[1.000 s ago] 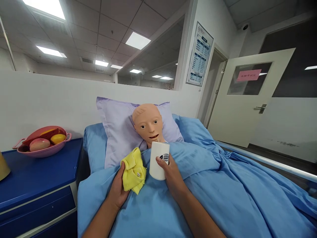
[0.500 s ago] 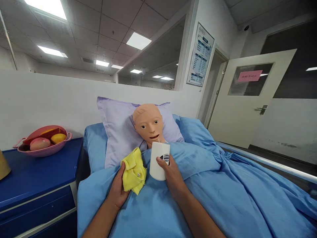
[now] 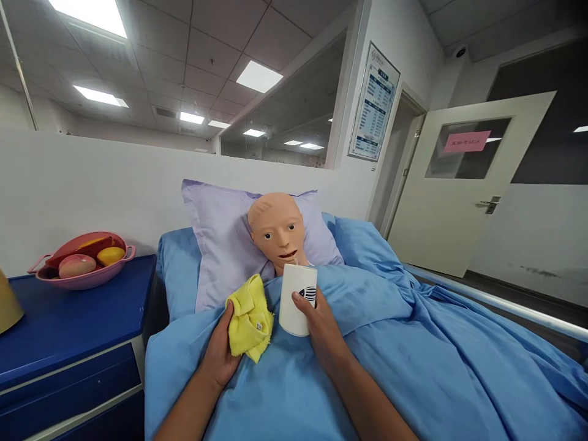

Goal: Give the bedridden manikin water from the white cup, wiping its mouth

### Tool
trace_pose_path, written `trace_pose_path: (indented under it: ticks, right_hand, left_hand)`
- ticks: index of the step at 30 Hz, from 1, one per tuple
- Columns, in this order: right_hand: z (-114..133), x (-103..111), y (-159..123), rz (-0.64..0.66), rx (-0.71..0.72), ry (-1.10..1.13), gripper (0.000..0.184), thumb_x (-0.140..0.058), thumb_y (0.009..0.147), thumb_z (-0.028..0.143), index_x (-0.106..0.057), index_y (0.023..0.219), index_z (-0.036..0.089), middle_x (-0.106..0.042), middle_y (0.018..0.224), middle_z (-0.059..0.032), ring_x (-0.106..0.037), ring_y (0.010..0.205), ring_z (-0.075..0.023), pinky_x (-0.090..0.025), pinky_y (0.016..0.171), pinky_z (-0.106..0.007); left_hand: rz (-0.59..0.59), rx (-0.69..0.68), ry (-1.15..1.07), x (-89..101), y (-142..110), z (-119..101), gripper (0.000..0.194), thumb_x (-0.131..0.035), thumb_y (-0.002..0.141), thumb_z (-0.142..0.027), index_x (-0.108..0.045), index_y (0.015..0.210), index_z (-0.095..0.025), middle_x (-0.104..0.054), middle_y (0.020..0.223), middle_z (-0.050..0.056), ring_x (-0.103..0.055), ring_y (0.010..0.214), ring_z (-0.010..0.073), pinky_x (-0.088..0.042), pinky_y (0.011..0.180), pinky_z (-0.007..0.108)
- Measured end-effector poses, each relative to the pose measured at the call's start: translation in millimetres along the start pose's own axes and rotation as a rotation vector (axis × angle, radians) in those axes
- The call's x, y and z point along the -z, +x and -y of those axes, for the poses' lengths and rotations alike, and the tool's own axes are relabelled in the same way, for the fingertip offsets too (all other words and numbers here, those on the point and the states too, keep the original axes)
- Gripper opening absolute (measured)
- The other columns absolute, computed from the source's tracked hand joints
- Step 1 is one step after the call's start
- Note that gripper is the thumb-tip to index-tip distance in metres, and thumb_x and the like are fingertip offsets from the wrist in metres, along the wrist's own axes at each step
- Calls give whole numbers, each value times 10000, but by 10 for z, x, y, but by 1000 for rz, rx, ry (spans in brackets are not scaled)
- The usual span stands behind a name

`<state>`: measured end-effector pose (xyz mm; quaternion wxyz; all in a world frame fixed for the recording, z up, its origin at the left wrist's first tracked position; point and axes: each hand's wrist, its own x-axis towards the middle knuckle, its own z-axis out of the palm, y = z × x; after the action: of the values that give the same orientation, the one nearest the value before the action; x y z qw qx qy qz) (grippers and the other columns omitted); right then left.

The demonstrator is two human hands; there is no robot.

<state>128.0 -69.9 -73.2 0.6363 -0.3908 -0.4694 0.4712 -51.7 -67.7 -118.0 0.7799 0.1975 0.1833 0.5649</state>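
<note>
My right hand [image 3: 321, 327] is wrapped round a white cup [image 3: 296, 297] with a dark logo, held upright just below the chin of a training manikin [image 3: 278, 229]. The manikin lies in bed with its head on a lilac pillow [image 3: 220, 239] and a blue blanket [image 3: 413, 355] over its body. A short straw seems to rise from the cup toward the manikin's mouth. My left hand [image 3: 219, 352] holds a crumpled yellow cloth [image 3: 249, 315] next to the cup, over the blanket.
A blue bedside cabinet [image 3: 68, 331] stands at the left with a pink bowl of fruit [image 3: 82, 262] on it. A metal bed rail [image 3: 505, 303] runs along the right side. A pale door [image 3: 463, 184] stands ajar behind.
Nothing has moved in the hands, cup or cloth; only the view has shifted very slightly.
</note>
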Motion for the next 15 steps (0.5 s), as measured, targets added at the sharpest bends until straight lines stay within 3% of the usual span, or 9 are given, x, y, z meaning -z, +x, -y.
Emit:
trace_pose_path:
  ticks: [15]
  right_hand:
    - [11, -7, -1, 0, 7, -16, 562, -755, 698, 523, -582, 1136, 216, -678, 893, -23, -618, 771, -186, -514, 657, -283]
  left_hand:
    - [-16, 5, -5, 9, -9, 0, 555, -608, 869, -411, -513, 1330, -115, -696, 1176, 141, -644, 1122, 283, -513, 1007, 423]
